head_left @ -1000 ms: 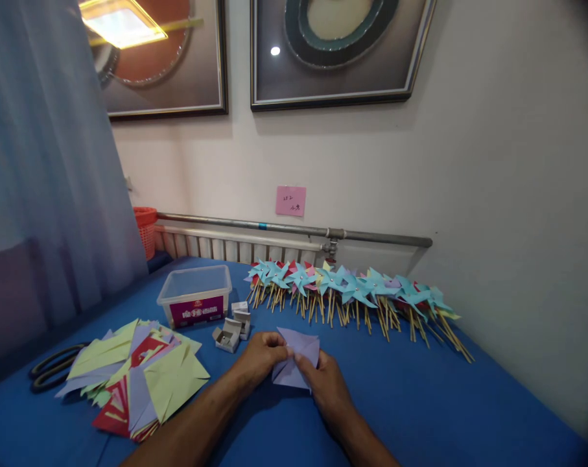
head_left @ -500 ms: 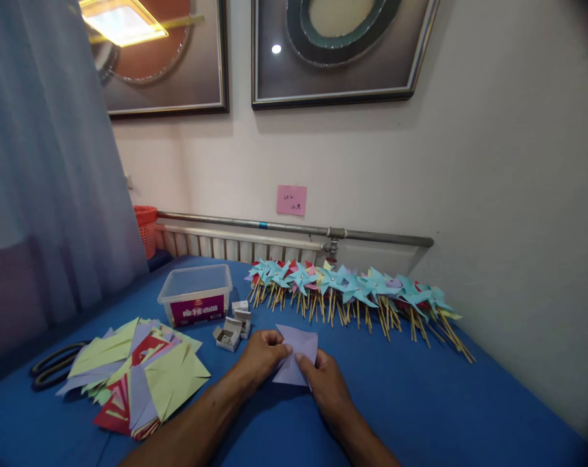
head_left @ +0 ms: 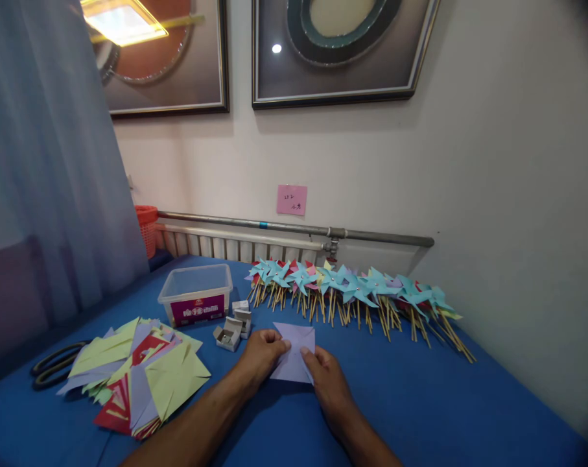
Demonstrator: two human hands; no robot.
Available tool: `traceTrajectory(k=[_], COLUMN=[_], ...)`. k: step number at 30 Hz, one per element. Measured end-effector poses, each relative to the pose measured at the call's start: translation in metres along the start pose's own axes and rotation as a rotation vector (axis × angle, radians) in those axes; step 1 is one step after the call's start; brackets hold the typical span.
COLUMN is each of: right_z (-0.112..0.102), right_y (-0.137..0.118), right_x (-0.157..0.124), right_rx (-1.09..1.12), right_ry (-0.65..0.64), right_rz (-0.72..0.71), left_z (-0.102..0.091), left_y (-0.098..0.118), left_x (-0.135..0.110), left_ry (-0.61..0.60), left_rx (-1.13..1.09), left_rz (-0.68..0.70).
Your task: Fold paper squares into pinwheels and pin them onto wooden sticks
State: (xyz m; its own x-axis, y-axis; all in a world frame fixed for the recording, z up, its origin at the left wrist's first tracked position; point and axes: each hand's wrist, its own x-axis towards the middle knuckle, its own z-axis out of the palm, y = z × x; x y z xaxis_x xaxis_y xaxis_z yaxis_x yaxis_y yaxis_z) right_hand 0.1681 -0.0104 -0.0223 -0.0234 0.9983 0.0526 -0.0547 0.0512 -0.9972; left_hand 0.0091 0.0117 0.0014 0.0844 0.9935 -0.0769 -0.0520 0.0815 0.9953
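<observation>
A square of purple paper, with cuts running in from its corners, is held between my two hands above the blue cloth. My left hand pinches its left edge between thumb and fingers. On the opposite edge, my right hand grips it with the thumb on top. Just left of my left hand sit small white boxes, one open with small metal bits inside. A pile of cut paper squares in yellow, purple and red lies farther left.
Scissors lie partly under the paper pile. A clear plastic tub with a purple label stands behind the boxes. Many paper pinwheels on sticks lie in a row along the wall. A radiator pipe and red basket are behind.
The purple paper has turned slightly and shifted a little left and up. My right thumb has slid outward toward its right edge, showing more of the sheet.
</observation>
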Motion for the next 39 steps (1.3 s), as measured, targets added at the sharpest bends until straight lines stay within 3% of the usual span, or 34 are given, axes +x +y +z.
traceTrajectory(k=[3,13,23,39], right_z=[0.001,0.001,0.003,0.004], right_y=[0.003,0.005,0.001,-0.012], right_x=[0.002,0.003,0.000,-0.005], right_rx=[0.029,-0.054,-0.031,0.354], right_ry=[-0.026,0.060,0.031,0.024], right_rz=[-0.002,0.007,0.013,0.099], left_z=[0.001,0.002,0.003,0.006], left_y=[0.000,-0.008,-0.010,-0.016], left_x=[-0.001,0.001,0.001,0.004], left_ry=[-0.001,-0.046,-0.041,-0.065], left_rx=[-0.001,-0.042,-0.038,0.024], left_rz=[0.012,0.018,0.014,-0.006])
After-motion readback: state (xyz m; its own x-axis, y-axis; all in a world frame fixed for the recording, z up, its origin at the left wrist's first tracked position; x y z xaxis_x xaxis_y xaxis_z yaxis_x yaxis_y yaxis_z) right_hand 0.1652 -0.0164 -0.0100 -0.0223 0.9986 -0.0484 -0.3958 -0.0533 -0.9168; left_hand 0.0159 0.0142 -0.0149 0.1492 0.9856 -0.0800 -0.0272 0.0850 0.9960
